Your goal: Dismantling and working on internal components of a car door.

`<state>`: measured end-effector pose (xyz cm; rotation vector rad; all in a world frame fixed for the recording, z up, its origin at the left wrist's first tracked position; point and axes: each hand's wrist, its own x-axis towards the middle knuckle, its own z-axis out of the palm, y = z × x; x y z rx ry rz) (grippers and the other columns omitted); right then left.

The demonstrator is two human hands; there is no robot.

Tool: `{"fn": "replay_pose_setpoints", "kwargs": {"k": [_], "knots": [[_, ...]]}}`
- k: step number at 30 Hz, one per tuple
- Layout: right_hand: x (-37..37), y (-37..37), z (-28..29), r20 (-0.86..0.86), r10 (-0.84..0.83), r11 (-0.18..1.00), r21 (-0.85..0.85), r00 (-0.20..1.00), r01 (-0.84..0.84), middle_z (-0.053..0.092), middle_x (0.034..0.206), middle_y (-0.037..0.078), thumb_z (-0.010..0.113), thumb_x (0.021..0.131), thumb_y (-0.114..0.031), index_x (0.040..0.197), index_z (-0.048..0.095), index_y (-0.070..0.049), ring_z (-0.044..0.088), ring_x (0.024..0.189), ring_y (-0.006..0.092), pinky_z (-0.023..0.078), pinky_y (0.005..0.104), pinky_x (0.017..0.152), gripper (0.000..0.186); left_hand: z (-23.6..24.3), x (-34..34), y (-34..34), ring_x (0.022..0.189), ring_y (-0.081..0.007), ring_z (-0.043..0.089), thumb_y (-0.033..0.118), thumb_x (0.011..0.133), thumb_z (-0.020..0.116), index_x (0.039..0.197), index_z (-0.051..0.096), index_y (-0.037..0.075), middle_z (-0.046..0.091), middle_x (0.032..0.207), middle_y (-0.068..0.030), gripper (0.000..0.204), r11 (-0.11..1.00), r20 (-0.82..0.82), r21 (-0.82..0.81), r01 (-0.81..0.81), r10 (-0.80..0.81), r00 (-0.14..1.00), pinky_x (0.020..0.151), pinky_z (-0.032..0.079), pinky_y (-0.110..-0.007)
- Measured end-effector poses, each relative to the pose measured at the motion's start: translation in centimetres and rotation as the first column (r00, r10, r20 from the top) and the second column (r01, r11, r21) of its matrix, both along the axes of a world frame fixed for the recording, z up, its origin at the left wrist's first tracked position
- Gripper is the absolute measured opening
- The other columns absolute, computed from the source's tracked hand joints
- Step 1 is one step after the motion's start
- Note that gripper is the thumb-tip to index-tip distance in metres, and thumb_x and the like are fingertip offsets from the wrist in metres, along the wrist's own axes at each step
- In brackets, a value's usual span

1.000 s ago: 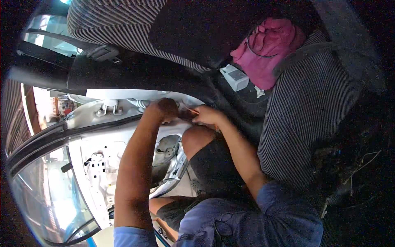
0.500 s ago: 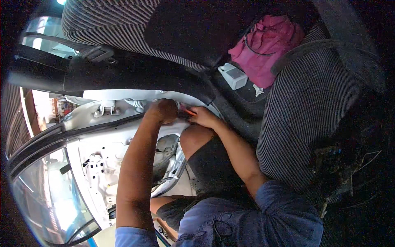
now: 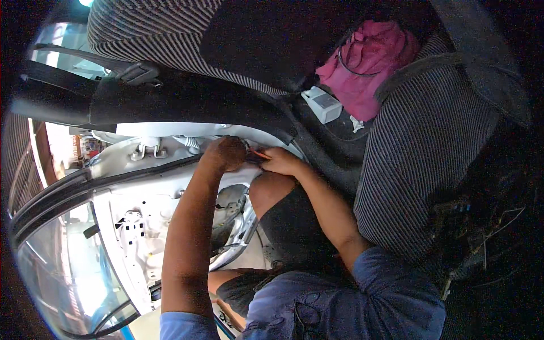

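My left hand [image 3: 228,154] is closed at the silver car body beside the door opening. Its fingers curl away from view, so whatever they grip is hidden. Just to its right, my right hand [image 3: 279,162] has its fingers closed on a slim orange-and-dark piece [image 3: 260,154] pointing toward the left hand. The kind of this piece cannot be made out. Both hands are close together above my bent knee [image 3: 270,192]. Left of them, a white ribbed cable sleeve [image 3: 190,144] and a metal door hinge bracket [image 3: 148,148] show on the pillar.
The open door [image 3: 170,212], stripped of its trim, stands at the left with bare metal and cut-outs. Striped seats [image 3: 416,153] flank the right and top. A pink cloth [image 3: 365,68] and a white plastic box [image 3: 321,105] lie on the dark floor between them.
Both hands stay at the same spot. The orange piece has tilted and shifted slightly left, nearer my left hand. My left forearm has moved a little to the right.
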<state>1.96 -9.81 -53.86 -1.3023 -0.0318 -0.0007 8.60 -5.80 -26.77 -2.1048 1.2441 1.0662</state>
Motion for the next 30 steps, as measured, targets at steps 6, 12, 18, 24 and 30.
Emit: {"fn": "replay_pose_setpoints", "kwargs": {"k": [6,12,18,24,30], "knots": [[-0.1,-0.4,-0.9,-0.001,0.0,1.0,0.017,1.0,0.0,0.074,0.104,0.013,0.064,0.084,-0.014,0.118,0.07,-0.002,0.065,0.087,0.0229,0.05,0.0358,0.08,0.036,0.2,0.3,0.0,0.092,-0.0392,0.07,0.041,0.093,0.055,0.101,0.073,-0.002,0.073,0.103,-0.0203,0.047,0.999,-0.023,-0.007,-0.035,0.035,0.999,0.081,0.055,-0.047],[0.0,0.6,-0.7,-0.003,0.006,1.0,0.028,1.0,-0.005,0.074,0.104,0.013,0.064,0.083,-0.014,0.118,0.07,-0.002,0.065,0.087,0.0224,0.05,0.0354,0.08,0.037,0.3,0.4,0.2,0.092,-0.0396,0.07,0.043,0.093,0.055,0.101,0.073,-0.002,0.073,0.103,-0.0207,0.049,0.997,-0.046,-0.02,-0.076,0.075,0.996,0.081,0.055,-0.047],[1.0,1.0,-0.3,-0.006,0.004,0.999,0.04,1.0,-0.003,0.074,0.104,0.012,0.064,0.083,-0.013,0.118,0.07,-0.002,0.065,0.088,0.0219,0.05,0.035,0.08,0.038,0.2,0.8,0.0,0.092,-0.04,0.07,0.045,0.094,0.054,0.102,0.074,-0.002,0.073,0.103,-0.0211,0.051,0.993,-0.071,-0.031,-0.11,0.108,0.992,0.082,0.055,-0.048],[1.0,1.2,-0.5,-0.012,0.005,0.999,0.05,1.0,-0.005,0.075,0.105,0.012,0.064,0.082,-0.013,0.118,0.07,-0.001,0.065,0.088,0.0213,0.05,0.0347,0.081,0.039,-0.1,1.0,0.5,0.093,-0.0401,0.07,0.045,0.094,0.054,0.103,0.074,-0.002,0.073,0.104,-0.021,0.051,0.994,-0.072,-0.029,-0.107,0.104,0.992,0.082,0.055,-0.048],[1.3,1.5,-0.7,-0.013,0.012,0.998,0.059,1.0,-0.011,0.075,0.105,0.012,0.064,0.081,-0.012,0.119,0.07,-0.001,0.065,0.089,0.0208,0.05,0.0343,0.081,0.04,-1.6,1.3,1.5,0.093,-0.039,0.07,0.037,0.093,0.054,0.106,0.073,0.001,0.074,0.104,-0.0194,0.042,0.998,0.037,0.033,0.055,-0.056,0.998,0.082,0.055,-0.048]]}}
